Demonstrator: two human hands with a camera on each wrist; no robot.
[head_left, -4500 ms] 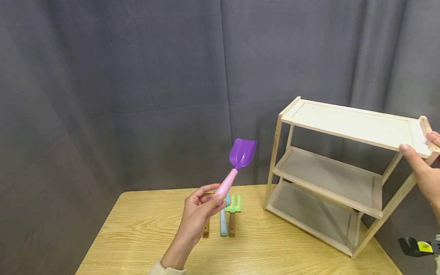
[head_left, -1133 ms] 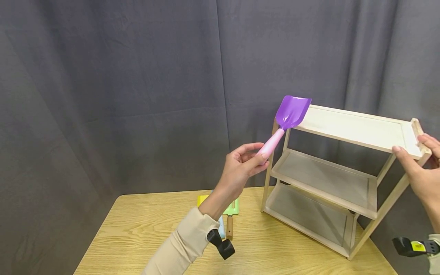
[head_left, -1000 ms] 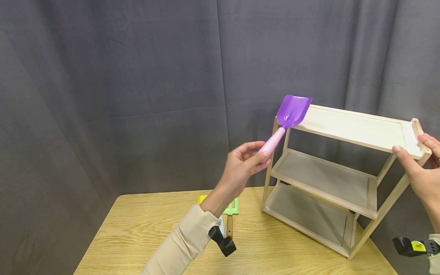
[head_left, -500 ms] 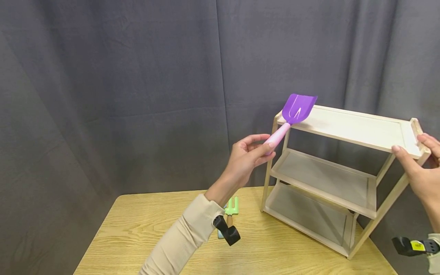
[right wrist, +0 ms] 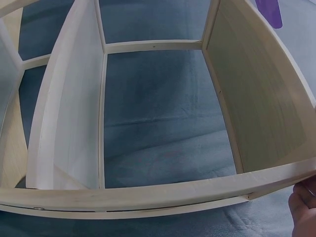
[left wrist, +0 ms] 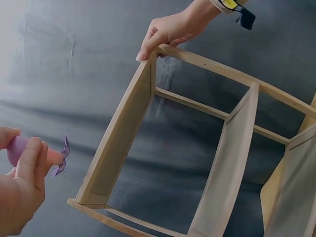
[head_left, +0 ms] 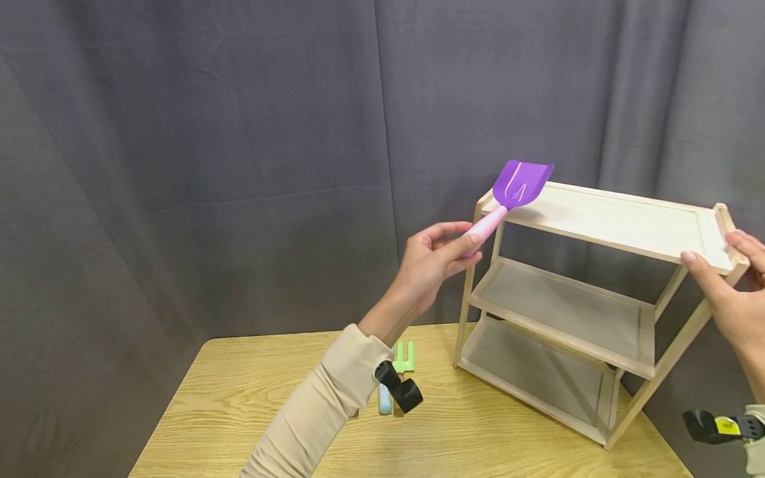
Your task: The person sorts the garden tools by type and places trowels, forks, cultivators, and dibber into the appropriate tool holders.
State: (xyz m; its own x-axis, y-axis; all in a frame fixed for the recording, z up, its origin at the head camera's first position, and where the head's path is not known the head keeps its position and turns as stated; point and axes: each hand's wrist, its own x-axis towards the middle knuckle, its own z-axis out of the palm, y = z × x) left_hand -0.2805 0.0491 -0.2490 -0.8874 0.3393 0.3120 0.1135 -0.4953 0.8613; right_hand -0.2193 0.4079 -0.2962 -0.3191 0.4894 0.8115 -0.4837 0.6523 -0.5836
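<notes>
The purple scoop (head_left: 521, 186) is up in the air right of centre, blade overlapping the left end of the wooden rack's top shelf (head_left: 621, 222) from where I stand, though the left wrist view shows a gap between them. The left hand (head_left: 423, 265) has its fingers closed around the pink handle (head_left: 490, 224), a good spot to hold. I'd guess it is light, stiff plastic, a little slippery, hardly fragile. At the right edge, the right hand (head_left: 738, 299) grips the corner of the wooden rack (head_left: 630, 368), thumb on top, fingers around the end; that rack looks light enough to shift if bumped. It's open-sided, with three tiers. On the desk (head_left: 233, 392), lower centre, lie a green fork (head_left: 405, 360) and a blue handle (head_left: 385, 400), partly behind the sleeve.
</notes>
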